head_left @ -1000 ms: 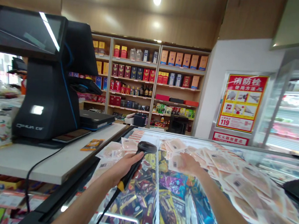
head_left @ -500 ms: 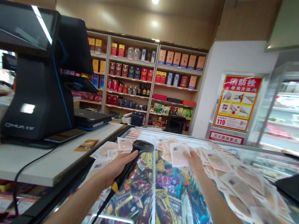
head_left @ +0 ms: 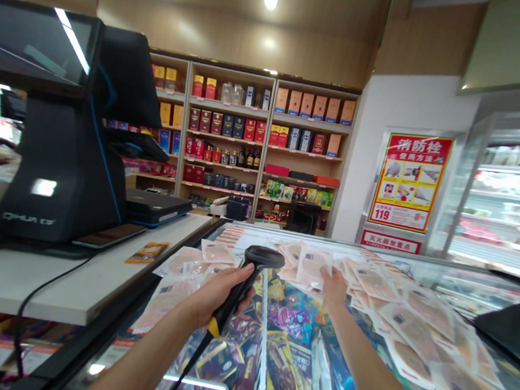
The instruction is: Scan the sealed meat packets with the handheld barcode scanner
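Note:
A black corded barcode scanner (head_left: 239, 291) with a yellow band near its cord is wrapped in my left hand (head_left: 220, 298). Its head hangs over the glass top of a chest freezer and faces to the right. My right hand (head_left: 336, 286) pinches the edge of a flat clear packet (head_left: 314, 266) with pale contents and a small label. More such packets (head_left: 413, 317) lie spread on the glass to the right, and another group (head_left: 185, 267) lies to the left. Under the glass, wrapped ice creams (head_left: 288, 367) fill the freezer.
To the left, a black checkout terminal (head_left: 63, 159) stands on a white counter (head_left: 110, 285), with a small orange packet (head_left: 147, 252) near the edge. Shelves of boxes and bottles (head_left: 229, 125) line the back wall. A red fire hydrant sign (head_left: 410, 181) hangs at right.
The scanner in my left hand has moved right, closer to the packet. My right hand has shifted slightly left and still pinches the packet.

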Demonstrator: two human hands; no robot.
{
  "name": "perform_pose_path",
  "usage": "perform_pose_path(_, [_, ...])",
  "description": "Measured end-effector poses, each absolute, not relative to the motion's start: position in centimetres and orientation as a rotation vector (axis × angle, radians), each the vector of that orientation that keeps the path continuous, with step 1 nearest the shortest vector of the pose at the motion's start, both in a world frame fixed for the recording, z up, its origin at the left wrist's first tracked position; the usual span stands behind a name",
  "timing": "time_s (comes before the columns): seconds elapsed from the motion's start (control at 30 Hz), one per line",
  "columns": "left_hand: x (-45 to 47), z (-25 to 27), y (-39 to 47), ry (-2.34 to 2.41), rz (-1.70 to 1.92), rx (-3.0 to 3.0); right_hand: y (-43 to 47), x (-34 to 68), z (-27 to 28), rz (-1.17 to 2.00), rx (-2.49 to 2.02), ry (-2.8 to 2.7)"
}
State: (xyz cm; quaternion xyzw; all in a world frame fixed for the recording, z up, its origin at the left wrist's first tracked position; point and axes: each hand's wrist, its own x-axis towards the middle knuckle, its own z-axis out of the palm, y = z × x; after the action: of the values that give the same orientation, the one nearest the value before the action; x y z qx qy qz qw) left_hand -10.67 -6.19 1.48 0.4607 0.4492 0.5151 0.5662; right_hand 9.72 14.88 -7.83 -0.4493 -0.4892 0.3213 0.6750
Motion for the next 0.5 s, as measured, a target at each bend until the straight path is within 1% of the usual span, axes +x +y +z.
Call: perform_pose_path(0.5, [-9.3, 0.8, -5.5, 0.964, 1.220, 1.175, 15.0, 9.7, -8.0, 0.788, -0.989, -1.018])
